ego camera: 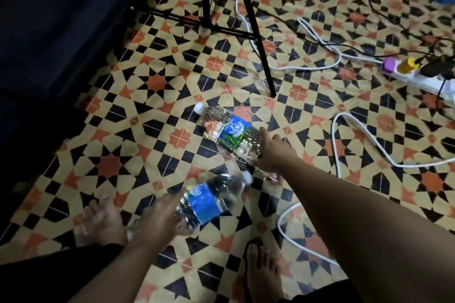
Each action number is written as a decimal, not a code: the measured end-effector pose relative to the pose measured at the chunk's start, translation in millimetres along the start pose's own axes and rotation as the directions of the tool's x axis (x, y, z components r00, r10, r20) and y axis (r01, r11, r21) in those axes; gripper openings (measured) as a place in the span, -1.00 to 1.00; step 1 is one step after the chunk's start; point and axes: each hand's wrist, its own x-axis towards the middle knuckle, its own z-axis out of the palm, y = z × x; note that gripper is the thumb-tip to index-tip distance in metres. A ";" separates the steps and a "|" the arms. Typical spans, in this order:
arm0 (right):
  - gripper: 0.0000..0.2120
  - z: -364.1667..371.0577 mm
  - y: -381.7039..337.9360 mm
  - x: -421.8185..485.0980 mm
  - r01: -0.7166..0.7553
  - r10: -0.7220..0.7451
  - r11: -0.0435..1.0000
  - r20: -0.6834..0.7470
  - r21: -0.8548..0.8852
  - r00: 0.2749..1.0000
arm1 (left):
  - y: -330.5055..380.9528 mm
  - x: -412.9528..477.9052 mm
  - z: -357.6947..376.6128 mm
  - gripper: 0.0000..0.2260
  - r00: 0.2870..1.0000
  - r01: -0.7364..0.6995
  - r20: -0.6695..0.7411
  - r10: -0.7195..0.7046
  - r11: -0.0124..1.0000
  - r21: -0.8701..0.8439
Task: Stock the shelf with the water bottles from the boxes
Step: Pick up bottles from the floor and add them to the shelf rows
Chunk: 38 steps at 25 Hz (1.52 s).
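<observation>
Two clear water bottles with blue labels are low over the patterned tile floor (pixel 152 115). The far bottle (pixel 229 133) lies on its side, white cap pointing up-left. My right hand (pixel 273 152) grips its lower end, thumb on one side and fingers on the other. The near bottle (pixel 206 202) is blurred, cap towards the right, and my left hand (pixel 157 219) grips its base end. No shelf or boxes can be made out.
A black tripod (pixel 261 56) stands just beyond the far bottle. White and black cables (pixel 344 145) and a power strip (pixel 418 76) lie to the right. My bare feet (pixel 261 275) are at the bottom. A dark mass (pixel 49 32) fills the left.
</observation>
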 end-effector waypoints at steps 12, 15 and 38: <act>-0.54 55.0 -42.7 -30.0 -0.455 0.222 0.777 0.487 0.435 0.845 | 34.0 43.6 -11.1 -0.08 0.842 0.491 -0.009 -0.539 0.774 -0.400; 0.24 79.1 -64.2 -42.1 -0.512 0.453 0.552 0.279 0.658 0.847 | 28.7 46.3 -21.7 -0.28 0.842 0.470 0.080 -0.534 0.652 -0.595; -0.20 104.8 -67.8 -47.0 -0.320 0.392 0.569 0.093 0.757 0.915 | 56.3 49.9 -10.5 0.06 0.833 0.496 0.028 -0.553 0.723 -0.480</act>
